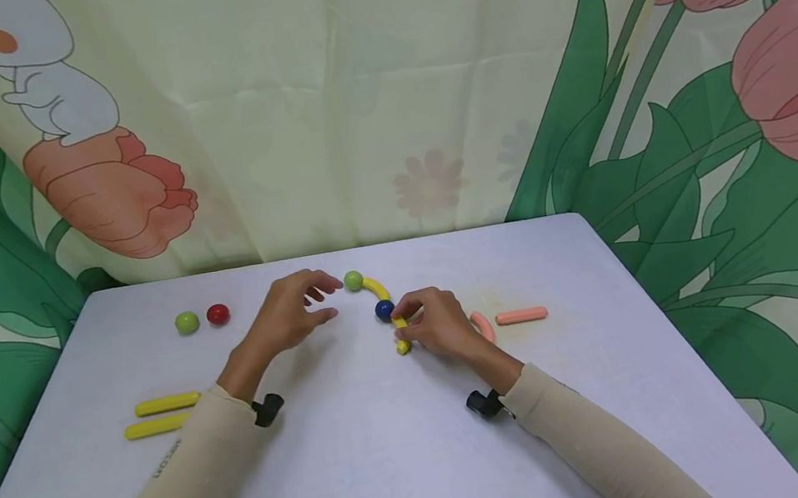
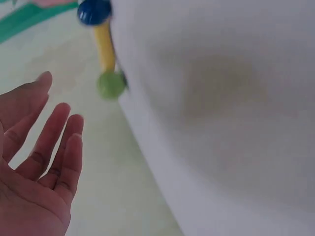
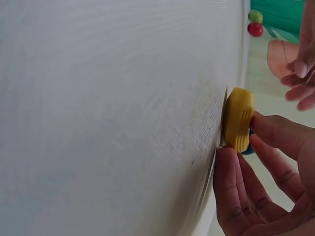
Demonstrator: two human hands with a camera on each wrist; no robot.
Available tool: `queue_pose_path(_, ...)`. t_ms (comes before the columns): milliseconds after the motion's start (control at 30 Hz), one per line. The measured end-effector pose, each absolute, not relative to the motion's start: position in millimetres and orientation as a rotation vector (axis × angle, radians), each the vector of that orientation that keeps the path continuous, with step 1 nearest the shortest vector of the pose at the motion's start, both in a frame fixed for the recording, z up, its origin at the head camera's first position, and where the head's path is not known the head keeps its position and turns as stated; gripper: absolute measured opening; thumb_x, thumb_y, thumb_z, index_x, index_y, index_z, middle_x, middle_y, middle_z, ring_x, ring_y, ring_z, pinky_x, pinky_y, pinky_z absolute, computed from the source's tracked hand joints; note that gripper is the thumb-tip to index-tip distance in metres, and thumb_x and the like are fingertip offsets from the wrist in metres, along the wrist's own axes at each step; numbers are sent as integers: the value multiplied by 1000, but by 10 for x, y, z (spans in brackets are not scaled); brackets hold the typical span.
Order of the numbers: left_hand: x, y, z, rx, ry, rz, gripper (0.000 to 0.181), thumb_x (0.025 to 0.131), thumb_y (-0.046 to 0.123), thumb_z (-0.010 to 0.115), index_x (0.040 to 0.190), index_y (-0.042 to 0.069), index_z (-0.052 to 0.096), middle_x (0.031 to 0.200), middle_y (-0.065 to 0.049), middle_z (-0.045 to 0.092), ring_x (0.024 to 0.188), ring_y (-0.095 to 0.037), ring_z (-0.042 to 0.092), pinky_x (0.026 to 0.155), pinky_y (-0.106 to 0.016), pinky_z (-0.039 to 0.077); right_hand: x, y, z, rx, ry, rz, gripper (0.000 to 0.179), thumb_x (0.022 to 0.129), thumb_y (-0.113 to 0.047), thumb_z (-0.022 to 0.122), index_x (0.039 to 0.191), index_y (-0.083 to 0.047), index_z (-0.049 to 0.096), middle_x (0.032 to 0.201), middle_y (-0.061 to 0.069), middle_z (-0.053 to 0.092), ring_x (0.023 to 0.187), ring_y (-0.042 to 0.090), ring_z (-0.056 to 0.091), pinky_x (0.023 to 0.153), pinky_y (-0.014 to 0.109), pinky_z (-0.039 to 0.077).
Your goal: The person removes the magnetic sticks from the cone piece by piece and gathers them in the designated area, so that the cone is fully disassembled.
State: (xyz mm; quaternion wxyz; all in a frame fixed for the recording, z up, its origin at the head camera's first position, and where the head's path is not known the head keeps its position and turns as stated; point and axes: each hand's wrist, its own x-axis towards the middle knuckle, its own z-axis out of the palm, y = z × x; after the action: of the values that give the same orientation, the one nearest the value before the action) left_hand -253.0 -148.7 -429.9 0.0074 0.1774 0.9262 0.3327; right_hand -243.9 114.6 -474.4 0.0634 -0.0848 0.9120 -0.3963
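Note:
A chain of toy pieces lies on the table: a green ball [image 1: 354, 281], a curved yellow piece [image 1: 377, 288] and a blue ball [image 1: 384, 311]. Below the blue ball, my right hand [image 1: 437, 324] pinches a short yellow piece [image 1: 402, 341] between thumb and fingers; up close in the right wrist view, this yellow piece [image 3: 239, 120] has ridged grooves at one end. Whether it is joined to the blue ball is hidden by the fingers. My left hand [image 1: 293, 309] hovers left of the green ball, fingers spread and holding nothing.
Another green ball [image 1: 187, 323] and a red ball [image 1: 218, 314] lie at the back left. Two straight yellow sticks [image 1: 165, 404] are beside the left forearm. A curved pink piece [image 1: 482, 325] and a straight pink stick [image 1: 521, 315] lie right of the right hand. A printed curtain [image 1: 352, 120] hangs behind the table.

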Motion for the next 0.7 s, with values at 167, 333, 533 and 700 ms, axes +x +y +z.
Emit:
queue_pose_path(167, -2600, -1159, -4515, 654, 2824, 1081, 35, 89, 5, 85, 122, 5, 76, 121, -13, 75, 105, -29, 71, 95, -46, 59, -2435, 1163, -4731, -253, 2760, -1199, 23, 83, -15, 93, 101, -20, 80, 100, -2, 77, 82, 14, 70, 74, 30, 59)
queue_pose_path(333, -2677, -984, -4627, 707, 2789, 1120, 30, 87, 4, 85, 116, 9, 79, 112, -9, 74, 98, -23, 73, 86, -37, 60, -2449, 1201, -4730, -294, 2761, -1228, 25, 81, -15, 94, 102, -17, 80, 97, -1, 78, 80, 13, 73, 73, 29, 58)
queue_pose_path(533, -2753, -893, -4669, 718, 2766, 1116, 30, 85, 4, 87, 114, 9, 82, 110, -11, 72, 92, -19, 75, 80, -28, 59, -2484, 1211, -4726, -267, 2769, -1222, 25, 80, -17, 94, 100, -15, 81, 92, 0, 78, 85, 14, 71, 67, 28, 53)
queue_pose_path(700, -2801, -847, -4708, 737, 2772, 1102, 29, 84, 6, 89, 112, 9, 82, 106, -9, 73, 89, -19, 76, 80, -28, 58, -2510, 1196, -4720, -203, 2762, -1182, 21, 81, -20, 94, 97, -14, 81, 86, 0, 76, 85, 17, 67, 66, 28, 50)
